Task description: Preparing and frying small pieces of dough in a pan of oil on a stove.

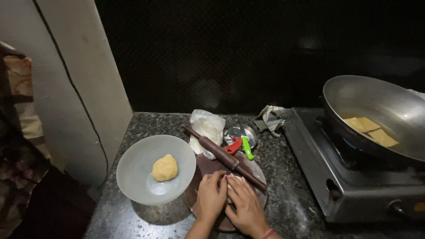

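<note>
Both hands, left hand (211,197) and right hand (245,204), press flat on a small dough piece (230,188) on the round rolling board (201,170), just below the rolling pin (224,157). Fingers together, cupped over it. Dough looks soft, light, pliable (mostly hidden); grip gently at its edges.

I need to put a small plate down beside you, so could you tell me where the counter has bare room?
Bare granite lies between the round board and the stove, and in the near left corner below the bowl. Behind the board it is crowded: rolling pin, plastic bag, small steel dish, cloth. Both hands occupy the board.
</note>
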